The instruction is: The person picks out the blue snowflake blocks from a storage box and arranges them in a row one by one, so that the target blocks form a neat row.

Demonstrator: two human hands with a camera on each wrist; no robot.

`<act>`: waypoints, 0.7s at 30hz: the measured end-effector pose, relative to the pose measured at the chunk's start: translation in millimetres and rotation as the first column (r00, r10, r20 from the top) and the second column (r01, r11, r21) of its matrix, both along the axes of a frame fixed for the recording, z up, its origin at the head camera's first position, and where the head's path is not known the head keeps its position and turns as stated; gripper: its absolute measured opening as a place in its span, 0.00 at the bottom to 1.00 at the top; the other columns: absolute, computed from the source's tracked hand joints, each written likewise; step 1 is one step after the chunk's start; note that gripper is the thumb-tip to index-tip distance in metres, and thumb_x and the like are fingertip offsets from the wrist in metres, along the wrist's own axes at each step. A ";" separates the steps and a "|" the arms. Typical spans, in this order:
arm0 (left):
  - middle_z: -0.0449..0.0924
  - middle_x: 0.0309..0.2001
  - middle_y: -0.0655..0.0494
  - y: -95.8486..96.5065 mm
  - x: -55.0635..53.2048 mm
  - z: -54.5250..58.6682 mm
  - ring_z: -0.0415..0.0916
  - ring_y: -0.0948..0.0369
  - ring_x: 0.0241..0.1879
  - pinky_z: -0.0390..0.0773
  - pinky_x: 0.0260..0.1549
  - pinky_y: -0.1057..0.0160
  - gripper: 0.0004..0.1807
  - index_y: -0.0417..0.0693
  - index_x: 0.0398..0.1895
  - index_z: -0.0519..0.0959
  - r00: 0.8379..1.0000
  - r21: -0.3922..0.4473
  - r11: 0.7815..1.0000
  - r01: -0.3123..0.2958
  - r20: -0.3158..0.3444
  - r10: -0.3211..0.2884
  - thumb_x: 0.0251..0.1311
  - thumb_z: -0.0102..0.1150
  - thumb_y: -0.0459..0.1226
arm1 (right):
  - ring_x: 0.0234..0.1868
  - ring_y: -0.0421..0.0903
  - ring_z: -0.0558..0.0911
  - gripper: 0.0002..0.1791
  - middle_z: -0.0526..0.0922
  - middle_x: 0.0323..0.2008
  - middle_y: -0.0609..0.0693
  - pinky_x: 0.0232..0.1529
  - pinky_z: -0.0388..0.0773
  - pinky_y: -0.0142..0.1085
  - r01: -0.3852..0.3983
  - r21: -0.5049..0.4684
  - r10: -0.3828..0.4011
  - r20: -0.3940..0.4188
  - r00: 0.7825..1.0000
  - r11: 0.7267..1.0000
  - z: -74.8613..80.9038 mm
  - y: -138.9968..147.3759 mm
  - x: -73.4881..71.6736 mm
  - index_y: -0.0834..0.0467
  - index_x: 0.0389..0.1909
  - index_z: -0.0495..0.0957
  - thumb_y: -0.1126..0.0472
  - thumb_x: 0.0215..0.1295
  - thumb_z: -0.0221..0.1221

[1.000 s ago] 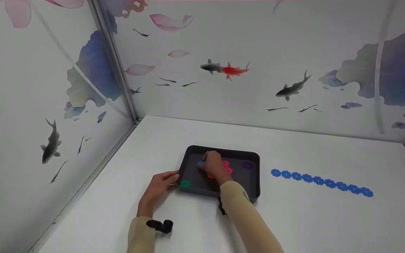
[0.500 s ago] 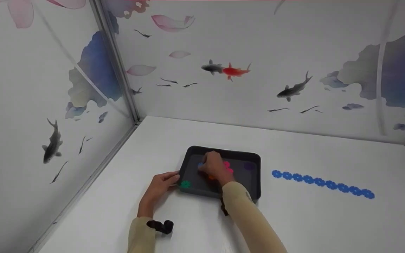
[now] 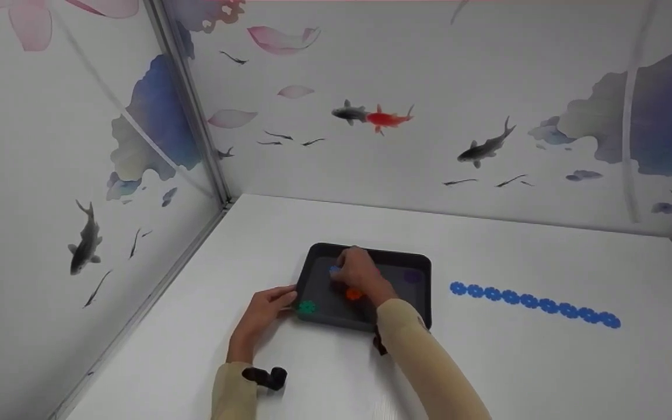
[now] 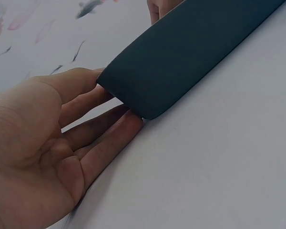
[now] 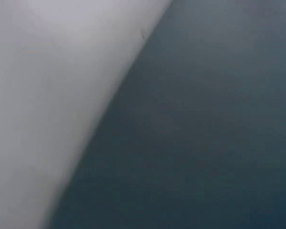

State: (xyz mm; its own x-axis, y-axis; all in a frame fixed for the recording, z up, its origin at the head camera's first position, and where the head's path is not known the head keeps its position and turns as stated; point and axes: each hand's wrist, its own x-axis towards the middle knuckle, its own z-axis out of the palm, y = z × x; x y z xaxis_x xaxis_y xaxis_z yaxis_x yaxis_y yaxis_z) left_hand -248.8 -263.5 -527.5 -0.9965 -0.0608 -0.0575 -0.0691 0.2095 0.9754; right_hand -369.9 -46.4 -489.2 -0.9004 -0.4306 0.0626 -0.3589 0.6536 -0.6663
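Note:
My right hand (image 3: 359, 269) reaches into a black tray (image 3: 336, 321), fingers curled down. Thumb and fingertips pinch a blue flower-shaped piece (image 3: 334, 270), partly covered by the hand. An orange flower piece (image 3: 353, 294) lies on the tray floor below the hand, and a green one (image 3: 307, 307) sits in the near left corner. Towards the right wall is a dark purple piece (image 3: 412, 276). With extended fingers, my left hand (image 3: 262, 312) touches the tray's left side; the left wrist view has this hand (image 4: 52, 138) against the tray corner (image 4: 143, 95). The right wrist view holds no hand.
Right of the tray, a row of several blue flower pieces (image 3: 528, 301) lies on the white table (image 3: 522, 361). White walls (image 3: 371, 52) painted with fish stand behind and at the left. Black wrist straps with cameras (image 3: 266, 378) sit on the sleeves.
My right hand and forearm have shifted slightly to the right. The pink pieces beside the hand are now covered, while the orange piece shows more. The left hand stays at the tray.

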 end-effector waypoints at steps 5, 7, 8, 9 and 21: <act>0.77 0.65 0.41 0.0 -0.5 0.0 0.77 0.51 0.62 0.81 0.59 0.55 0.25 0.40 0.63 0.77 1.000 0.001 1.000 0.001 -0.001 -0.001 0.68 0.61 0.45 | 0.39 0.49 0.78 0.14 0.81 0.40 0.55 0.46 0.83 0.43 -0.001 0.043 0.003 -0.066 0.998 0.999 5.3 6.9 2.5 0.63 0.39 0.85 0.57 0.58 0.69; 0.77 0.64 0.41 0.3 -1.0 -0.1 0.77 0.51 0.62 0.82 0.58 0.56 0.25 0.39 0.63 0.77 1.000 0.013 1.000 0.000 0.004 0.000 0.68 0.61 0.44 | 0.40 0.49 0.78 0.14 0.81 0.40 0.54 0.45 0.83 0.44 0.002 0.059 0.004 -0.105 0.994 0.998 7.0 10.0 3.2 0.62 0.39 0.86 0.56 0.57 0.69; 0.77 0.64 0.40 0.6 -1.1 -0.1 0.78 0.51 0.62 0.82 0.58 0.56 0.25 0.39 0.63 0.77 1.000 0.017 1.000 -0.002 0.006 0.002 0.68 0.61 0.44 | 0.41 0.49 0.78 0.15 0.82 0.39 0.54 0.45 0.83 0.45 0.004 0.067 0.004 -0.124 0.992 0.998 7.9 11.6 3.5 0.61 0.40 0.87 0.56 0.56 0.69; 0.78 0.63 0.40 0.8 -1.0 0.2 0.78 0.52 0.61 0.82 0.58 0.56 0.25 0.38 0.63 0.77 1.000 0.020 1.000 -0.004 0.009 0.004 0.69 0.61 0.43 | 0.41 0.49 0.78 0.14 0.82 0.39 0.53 0.45 0.83 0.45 0.005 0.072 0.006 -0.143 0.990 0.997 8.8 13.3 3.7 0.61 0.39 0.87 0.55 0.56 0.69; 0.78 0.64 0.41 4.6 1.2 4.8 0.77 0.50 0.62 0.81 0.59 0.55 0.21 0.39 0.62 0.79 0.998 0.006 0.999 -0.052 0.020 0.052 0.69 0.60 0.39 | 0.42 0.50 0.77 0.12 0.82 0.39 0.53 0.45 0.83 0.46 -0.002 0.067 0.016 -0.210 0.978 0.998 20.0 35.3 5.5 0.60 0.39 0.87 0.57 0.57 0.68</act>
State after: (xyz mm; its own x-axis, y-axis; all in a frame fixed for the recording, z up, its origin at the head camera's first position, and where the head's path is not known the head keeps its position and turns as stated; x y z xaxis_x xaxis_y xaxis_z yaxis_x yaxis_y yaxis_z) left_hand -247.6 -258.9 -522.7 -0.9906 -0.1123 -0.0780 -0.0993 0.1984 0.9751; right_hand -364.3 -11.1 -469.2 -0.8661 -0.4483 0.2213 -0.4926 0.6894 -0.5311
